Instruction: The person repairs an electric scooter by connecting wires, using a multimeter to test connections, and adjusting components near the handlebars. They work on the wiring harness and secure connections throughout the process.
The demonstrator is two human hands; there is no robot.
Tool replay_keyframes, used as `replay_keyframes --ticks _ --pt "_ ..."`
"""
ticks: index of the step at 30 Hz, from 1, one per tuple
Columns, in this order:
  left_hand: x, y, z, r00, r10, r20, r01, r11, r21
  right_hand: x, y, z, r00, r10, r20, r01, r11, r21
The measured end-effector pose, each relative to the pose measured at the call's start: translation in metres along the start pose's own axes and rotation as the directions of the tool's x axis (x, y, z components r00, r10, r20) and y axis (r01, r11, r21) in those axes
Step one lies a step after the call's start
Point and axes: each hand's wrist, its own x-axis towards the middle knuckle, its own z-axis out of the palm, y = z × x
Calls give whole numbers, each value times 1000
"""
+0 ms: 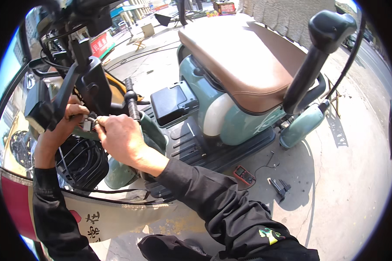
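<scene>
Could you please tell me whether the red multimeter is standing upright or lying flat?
Lying flat: the red multimeter rests on the pavement, its dark face visible from above.

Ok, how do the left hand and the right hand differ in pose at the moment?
The left hand points upward from its wrist; the right hand reaches across toward the left.
The left hand is partly covered by a black scooter part; the back of the right hand shows openly.
Both are bare, below black sleeves, with fingertips at the small wires.
</scene>
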Motion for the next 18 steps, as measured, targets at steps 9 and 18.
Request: replay_keyframes --ticks 9,18 --pt "-15 -25 7 964 -256 -71 256 967 -16 8 -5 15 1000 10 3 -10 999 -52" --pt "2 -1 -11 984 -174 29 173 985 18 13 -19 30 995 95 6 -93 984 -152"
